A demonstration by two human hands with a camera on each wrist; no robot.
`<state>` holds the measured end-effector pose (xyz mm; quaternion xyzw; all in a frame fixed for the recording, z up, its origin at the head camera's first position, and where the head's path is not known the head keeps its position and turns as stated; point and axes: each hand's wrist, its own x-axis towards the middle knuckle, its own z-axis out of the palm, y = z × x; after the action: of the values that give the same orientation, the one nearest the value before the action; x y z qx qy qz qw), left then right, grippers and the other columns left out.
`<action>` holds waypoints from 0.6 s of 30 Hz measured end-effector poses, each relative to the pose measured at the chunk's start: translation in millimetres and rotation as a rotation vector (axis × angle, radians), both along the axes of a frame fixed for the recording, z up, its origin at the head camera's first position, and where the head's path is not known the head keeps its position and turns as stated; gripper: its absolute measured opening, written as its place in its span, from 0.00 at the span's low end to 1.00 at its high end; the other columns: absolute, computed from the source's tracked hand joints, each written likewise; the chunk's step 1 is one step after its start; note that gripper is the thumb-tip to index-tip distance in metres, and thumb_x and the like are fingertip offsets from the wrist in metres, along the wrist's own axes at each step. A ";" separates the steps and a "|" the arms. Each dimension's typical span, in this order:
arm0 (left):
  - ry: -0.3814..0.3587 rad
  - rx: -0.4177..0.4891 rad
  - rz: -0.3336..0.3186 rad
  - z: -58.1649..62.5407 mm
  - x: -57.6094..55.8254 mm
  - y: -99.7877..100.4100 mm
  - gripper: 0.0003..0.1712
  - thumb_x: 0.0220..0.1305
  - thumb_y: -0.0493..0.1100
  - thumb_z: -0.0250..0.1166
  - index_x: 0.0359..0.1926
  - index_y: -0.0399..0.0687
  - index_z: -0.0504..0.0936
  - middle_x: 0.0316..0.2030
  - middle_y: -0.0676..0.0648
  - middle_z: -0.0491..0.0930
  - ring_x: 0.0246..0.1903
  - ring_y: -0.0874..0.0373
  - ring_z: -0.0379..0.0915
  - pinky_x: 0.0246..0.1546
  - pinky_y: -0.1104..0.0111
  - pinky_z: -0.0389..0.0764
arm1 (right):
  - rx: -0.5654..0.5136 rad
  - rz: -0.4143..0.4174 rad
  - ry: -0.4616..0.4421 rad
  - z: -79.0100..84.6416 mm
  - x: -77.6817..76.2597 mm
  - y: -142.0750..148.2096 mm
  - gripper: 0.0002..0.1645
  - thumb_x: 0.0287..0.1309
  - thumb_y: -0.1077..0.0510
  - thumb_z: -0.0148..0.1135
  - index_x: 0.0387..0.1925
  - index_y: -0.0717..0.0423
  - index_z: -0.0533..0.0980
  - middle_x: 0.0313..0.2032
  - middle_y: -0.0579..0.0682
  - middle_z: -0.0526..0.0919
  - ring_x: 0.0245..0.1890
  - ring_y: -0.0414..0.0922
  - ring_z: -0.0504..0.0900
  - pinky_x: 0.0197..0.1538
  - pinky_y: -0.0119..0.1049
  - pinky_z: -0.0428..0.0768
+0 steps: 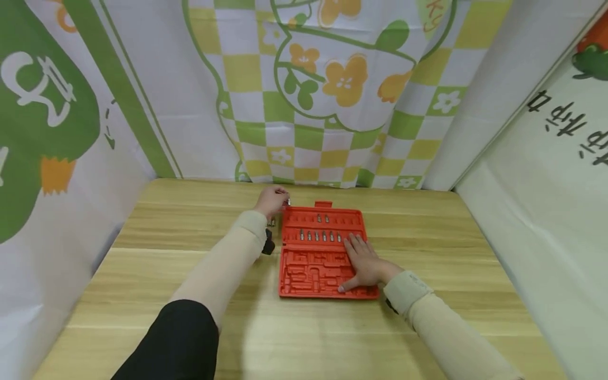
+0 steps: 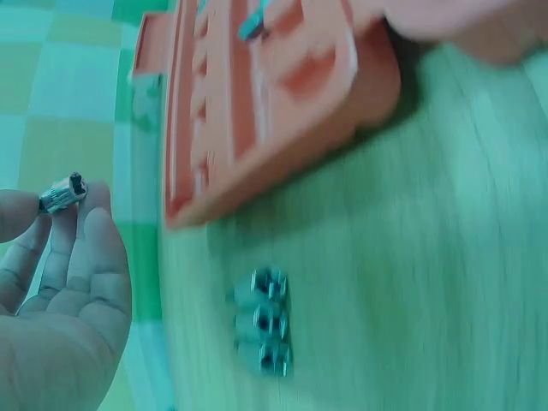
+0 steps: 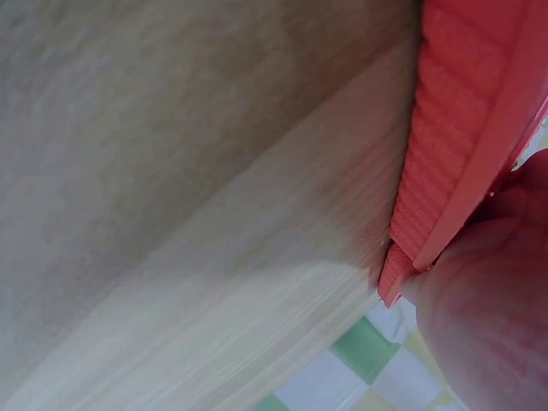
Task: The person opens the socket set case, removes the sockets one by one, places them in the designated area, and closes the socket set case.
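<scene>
My left hand [image 1: 272,200] pinches a small silver socket bit [image 2: 64,193] between thumb and fingertips, at the far left corner of an open red plastic case [image 1: 329,297]. In the left wrist view the bit's hollow end points away from the thumb. My right hand [image 1: 366,264] rests with spread fingers on the case's right side, across its hinge line. Several socket bits [image 1: 316,236] sit in the slots nearer the hinge, and two more bits [image 1: 323,218] in the far row. Beside the case's left edge, three loose socket bits [image 2: 267,324] lie side by side.
The case lies flat on a wood-grain table [image 1: 190,232], its latch tab [image 1: 323,204] toward the back. Its near half has moulded recesses. A patterned cloth [image 1: 323,121] hangs behind the table, with printed sheets at both sides. A black object [image 1: 268,244] shows by my left wrist.
</scene>
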<state>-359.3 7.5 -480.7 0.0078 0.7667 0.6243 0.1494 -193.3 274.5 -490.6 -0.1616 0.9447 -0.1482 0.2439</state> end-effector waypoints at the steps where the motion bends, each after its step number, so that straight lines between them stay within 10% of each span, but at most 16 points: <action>1: 0.000 0.000 0.001 0.5 -0.8 -4.3 0.17 0.79 0.37 0.55 0.59 0.29 0.78 0.45 0.37 0.81 0.40 0.52 0.78 0.49 0.55 0.81 | 0.005 -0.001 0.003 0.0 -0.3 0.2 0.78 0.53 0.33 0.76 0.79 0.73 0.39 0.78 0.72 0.34 0.78 0.68 0.33 0.76 0.63 0.37; 18: 0.015 -0.260 -0.056 -15.4 -9.2 -70.6 0.13 0.70 0.33 0.62 0.49 0.26 0.83 0.31 0.45 0.83 0.28 0.60 0.76 0.33 0.69 0.79 | -0.012 0.000 0.010 -1.5 -1.2 1.9 0.79 0.52 0.33 0.77 0.79 0.73 0.38 0.78 0.73 0.34 0.78 0.69 0.32 0.76 0.64 0.37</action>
<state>-368.5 -63.2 -496.1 0.0145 0.8417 0.5153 0.1606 -194.5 276.4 -492.0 -0.1639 0.9450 -0.1528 0.2383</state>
